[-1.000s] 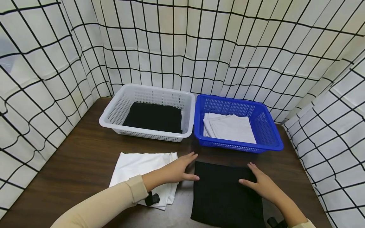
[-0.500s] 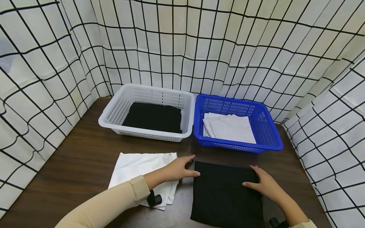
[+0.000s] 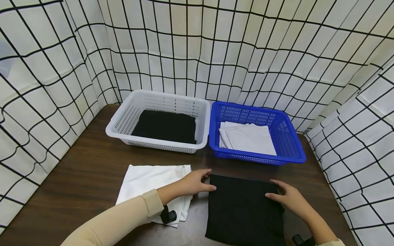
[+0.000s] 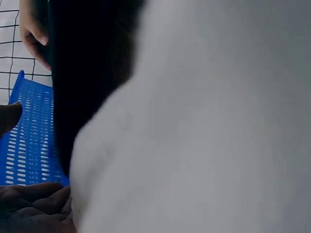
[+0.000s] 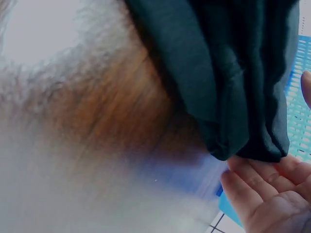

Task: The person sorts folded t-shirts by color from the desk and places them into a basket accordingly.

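Note:
A folded black cloth lies flat in front of me, its layered edge showing in the right wrist view. My left hand is at its far left corner, the thumb just over the edge and apart from the fingers. At the far right corner is my right hand, thumb above the cloth. In the right wrist view the fingers of that hand extend along the cloth's folded edge, with the thumb apart. Under my left forearm lies a folded white cloth, partly hidden by the sleeve.
A white basket holding folded black cloth stands at the back left. Beside it, a blue basket holds folded white cloths. White curtains with a black grid enclose the brown table.
Both hands have shifted slightly; the left fingers have drawn in toward the black cloth's corner, and the right hand has moved a little right toward its edge. The cloths have stayed put.

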Motion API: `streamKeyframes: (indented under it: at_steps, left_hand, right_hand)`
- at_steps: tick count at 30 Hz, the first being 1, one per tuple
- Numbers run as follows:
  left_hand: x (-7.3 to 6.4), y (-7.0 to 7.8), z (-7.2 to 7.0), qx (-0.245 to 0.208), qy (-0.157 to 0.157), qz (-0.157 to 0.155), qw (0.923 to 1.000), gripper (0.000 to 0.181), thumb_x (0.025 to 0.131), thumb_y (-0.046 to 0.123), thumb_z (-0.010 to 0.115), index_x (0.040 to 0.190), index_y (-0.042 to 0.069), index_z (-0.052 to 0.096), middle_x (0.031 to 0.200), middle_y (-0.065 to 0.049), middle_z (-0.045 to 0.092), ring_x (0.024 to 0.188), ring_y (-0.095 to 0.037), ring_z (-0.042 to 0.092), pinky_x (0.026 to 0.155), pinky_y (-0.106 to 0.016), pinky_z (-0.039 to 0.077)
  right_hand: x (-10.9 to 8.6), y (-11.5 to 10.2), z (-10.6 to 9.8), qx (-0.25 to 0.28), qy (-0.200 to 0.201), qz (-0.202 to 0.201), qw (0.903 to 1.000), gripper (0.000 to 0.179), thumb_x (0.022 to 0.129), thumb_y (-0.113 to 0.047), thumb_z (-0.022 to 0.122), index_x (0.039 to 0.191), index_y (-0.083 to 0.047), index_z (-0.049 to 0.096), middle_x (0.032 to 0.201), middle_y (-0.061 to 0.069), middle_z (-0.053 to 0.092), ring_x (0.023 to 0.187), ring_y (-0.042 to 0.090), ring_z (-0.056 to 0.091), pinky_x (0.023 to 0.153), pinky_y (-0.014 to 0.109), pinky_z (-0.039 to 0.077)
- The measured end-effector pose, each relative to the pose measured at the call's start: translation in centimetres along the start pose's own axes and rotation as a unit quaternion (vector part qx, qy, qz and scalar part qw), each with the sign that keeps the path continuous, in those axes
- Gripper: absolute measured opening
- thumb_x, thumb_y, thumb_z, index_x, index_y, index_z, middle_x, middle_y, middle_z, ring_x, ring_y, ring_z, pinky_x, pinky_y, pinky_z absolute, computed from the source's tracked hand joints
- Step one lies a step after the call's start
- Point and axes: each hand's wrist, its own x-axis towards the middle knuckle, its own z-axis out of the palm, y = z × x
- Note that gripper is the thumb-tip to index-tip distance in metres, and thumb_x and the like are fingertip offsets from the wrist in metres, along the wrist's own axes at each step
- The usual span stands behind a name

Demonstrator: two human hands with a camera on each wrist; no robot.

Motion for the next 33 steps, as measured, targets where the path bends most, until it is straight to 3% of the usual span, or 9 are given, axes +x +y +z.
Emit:
streamKeyframes:
  at_steps: [11, 17, 23, 25, 29, 33]
  left_hand:
    - [0.1, 0.4, 0.5, -0.024, 0.008, -0.004, 0.9997, 0.075, 0.089, 0.034, 0.073, 0.147, -0.004, 0.043, 0.138, -0.021, 0.057, 0.130, -0.033, 0.054, 0.110, -0.049, 0.044]
    - [0.1, 0.3, 0.8, -0.108, 0.006, -0.012, 0.9941, 0.070, 0.091, 0.032, 0.070, 0.147, -0.001, 0.043, 0.142, -0.021, 0.055, 0.133, -0.035, 0.053, 0.111, -0.049, 0.044]
    - [0.3, 0.1, 0.9, -0.193, 0.024, -0.043, 0.9800, 0.065, 0.092, 0.031, 0.069, 0.144, 0.000, 0.047, 0.142, -0.020, 0.056, 0.133, -0.034, 0.053, 0.111, -0.049, 0.044]
    - [0.2, 0.2, 0.9, -0.222, 0.025, -0.056, 0.9732, 0.064, 0.093, 0.031, 0.068, 0.144, -0.001, 0.046, 0.143, -0.020, 0.055, 0.134, -0.033, 0.053, 0.110, -0.049, 0.045]
    - [0.3, 0.2, 0.9, -0.284, 0.021, -0.072, 0.9560, 0.062, 0.096, 0.027, 0.064, 0.145, -0.006, 0.043, 0.147, -0.023, 0.050, 0.133, -0.033, 0.053, 0.110, -0.046, 0.046]
    - [0.6, 0.0, 0.9, -0.329, 0.013, -0.079, 0.9408, 0.062, 0.097, 0.025, 0.062, 0.144, -0.010, 0.042, 0.146, -0.026, 0.048, 0.133, -0.035, 0.054, 0.108, -0.043, 0.048]
  right_hand:
    - [0.1, 0.4, -0.4, 0.062, -0.014, 0.034, 0.9974, 0.074, 0.094, -0.048, 0.064, 0.149, -0.004, 0.042, 0.151, 0.033, 0.038, 0.131, 0.051, 0.046, 0.095, 0.055, 0.050]
    - [0.0, 0.8, -0.4, 0.129, -0.033, 0.059, 0.9894, 0.070, 0.097, -0.043, 0.061, 0.149, -0.001, 0.040, 0.151, 0.036, 0.035, 0.120, 0.041, 0.059, 0.096, 0.052, 0.052]
    - [0.1, 1.2, -0.3, 0.149, -0.043, 0.065, 0.9858, 0.072, 0.093, -0.037, 0.069, 0.149, -0.001, 0.041, 0.135, 0.027, 0.051, 0.112, 0.029, 0.057, 0.089, 0.042, 0.053]
    - [0.1, 1.2, -0.4, 0.145, -0.050, 0.059, 0.9863, 0.074, 0.090, -0.032, 0.072, 0.148, 0.001, 0.041, 0.133, 0.027, 0.052, 0.114, 0.033, 0.054, 0.088, 0.042, 0.053]
    - [0.2, 1.2, -0.5, 0.120, -0.062, 0.057, 0.9891, 0.080, 0.089, -0.027, 0.074, 0.147, 0.012, 0.035, 0.144, 0.041, 0.038, 0.131, 0.054, 0.041, 0.096, 0.052, 0.052]
    - [0.3, 1.2, -0.7, 0.110, -0.072, 0.061, 0.9894, 0.084, 0.089, -0.026, 0.073, 0.145, 0.019, 0.029, 0.146, 0.045, 0.034, 0.135, 0.058, 0.035, 0.101, 0.056, 0.049]
